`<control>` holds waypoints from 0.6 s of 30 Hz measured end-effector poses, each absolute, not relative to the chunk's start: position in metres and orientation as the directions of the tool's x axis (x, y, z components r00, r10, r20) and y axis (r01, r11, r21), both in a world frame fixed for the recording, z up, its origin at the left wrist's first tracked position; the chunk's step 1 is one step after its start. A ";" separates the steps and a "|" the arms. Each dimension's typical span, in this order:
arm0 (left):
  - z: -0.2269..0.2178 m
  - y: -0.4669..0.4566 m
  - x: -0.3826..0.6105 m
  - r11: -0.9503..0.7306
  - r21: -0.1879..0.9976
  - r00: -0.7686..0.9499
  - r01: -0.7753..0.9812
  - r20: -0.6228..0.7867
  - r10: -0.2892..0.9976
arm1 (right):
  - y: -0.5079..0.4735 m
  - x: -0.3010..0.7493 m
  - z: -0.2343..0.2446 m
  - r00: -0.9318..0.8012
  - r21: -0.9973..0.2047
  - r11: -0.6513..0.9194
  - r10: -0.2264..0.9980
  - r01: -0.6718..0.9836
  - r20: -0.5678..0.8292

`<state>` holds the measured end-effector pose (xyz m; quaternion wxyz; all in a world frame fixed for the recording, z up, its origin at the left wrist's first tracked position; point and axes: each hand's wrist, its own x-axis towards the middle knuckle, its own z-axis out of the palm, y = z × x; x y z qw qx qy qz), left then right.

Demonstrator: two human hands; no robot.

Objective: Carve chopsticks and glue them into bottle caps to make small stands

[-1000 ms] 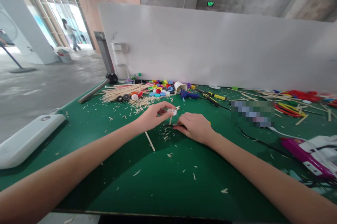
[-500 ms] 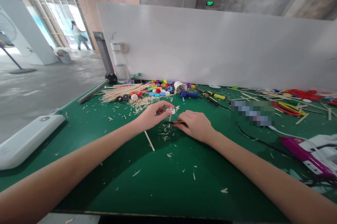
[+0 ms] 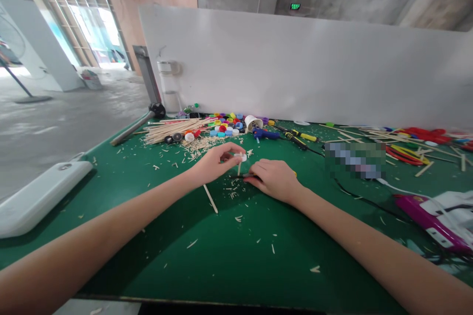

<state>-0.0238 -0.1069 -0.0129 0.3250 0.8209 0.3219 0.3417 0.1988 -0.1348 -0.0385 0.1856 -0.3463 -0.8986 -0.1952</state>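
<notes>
My left hand (image 3: 219, 161) pinches a white bottle cap (image 3: 242, 157) between thumb and fingers. A short wooden stick (image 3: 239, 169) passes down through or against the cap; which of the two I cannot tell. My right hand (image 3: 274, 179) is closed around a knife (image 3: 238, 176) with a thin dark blade. Some yellow of its handle shows past the hand. The blade lies across the lower end of the stick. Another wooden stick (image 3: 210, 199) rests on the green table below my left wrist, and wood shavings (image 3: 232, 189) are scattered beneath the blade.
Behind my hands are a pile of wooden sticks (image 3: 172, 130), coloured bottle caps (image 3: 229, 131), a tipped white cup (image 3: 253, 123), a blue glue gun (image 3: 265, 133) and pliers (image 3: 295, 142). A purple power strip (image 3: 417, 206) with cables sits right, a white case (image 3: 44, 199) left.
My right hand has shifted slightly down and turned a little, with more of the yellow handle showing beyond it. My left hand stays nearly still. A person at the far doorway has mostly gone from sight.
</notes>
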 end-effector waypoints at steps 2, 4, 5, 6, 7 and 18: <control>-0.014 -0.106 -0.024 -0.581 0.759 0.566 0.295 0.352 0.746 | -0.134 0.199 -0.039 -0.677 0.231 0.670 0.542 0.706 0.498; -0.015 -0.106 -0.024 -0.580 0.758 0.564 0.299 0.351 0.748 | -0.134 0.198 -0.039 -0.677 0.236 0.668 0.539 0.706 0.501; -0.015 -0.107 -0.024 -0.582 0.754 0.560 0.305 0.352 0.750 | -0.134 0.198 -0.038 -0.684 0.233 0.674 0.543 0.701 0.488; -0.015 -0.107 -0.023 -0.583 0.750 0.556 0.311 0.354 0.752 | -0.134 0.198 -0.038 -0.692 0.230 0.681 0.547 0.695 0.471; -0.014 -0.107 -0.023 -0.583 0.749 0.554 0.315 0.353 0.754 | -0.134 0.197 -0.038 -0.698 0.229 0.686 0.550 0.691 0.458; -0.018 -0.103 -0.027 -0.569 0.768 0.565 0.293 0.341 0.751 | -0.135 0.198 -0.039 -0.677 0.238 0.663 0.550 0.710 0.490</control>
